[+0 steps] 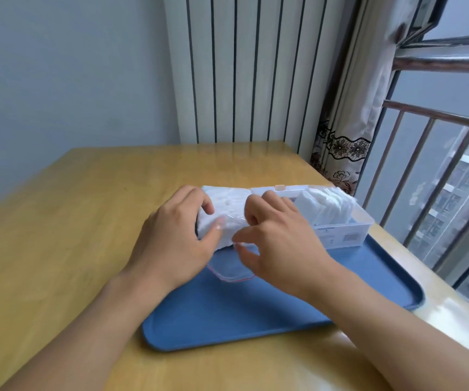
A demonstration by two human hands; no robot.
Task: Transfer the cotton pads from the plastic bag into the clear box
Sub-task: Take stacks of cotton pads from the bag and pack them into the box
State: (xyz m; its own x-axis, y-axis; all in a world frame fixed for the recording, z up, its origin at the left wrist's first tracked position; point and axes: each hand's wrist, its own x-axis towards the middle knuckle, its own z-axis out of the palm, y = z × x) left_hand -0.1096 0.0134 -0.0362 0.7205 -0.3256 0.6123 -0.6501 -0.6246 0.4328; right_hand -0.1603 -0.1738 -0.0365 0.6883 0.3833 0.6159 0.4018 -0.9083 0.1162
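Plastic bag (229, 221) of cotton pads (227, 203) gripped by curled left hand (175, 235) fingers (208, 206); right hand (278, 238) pinching its film beside clear box (343, 230).

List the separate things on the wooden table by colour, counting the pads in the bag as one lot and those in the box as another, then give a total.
Blue: 1, the tray
Clear: 2, the plastic bag and the clear box
White: 2, pads in the bag and pads in the box
Total: 5
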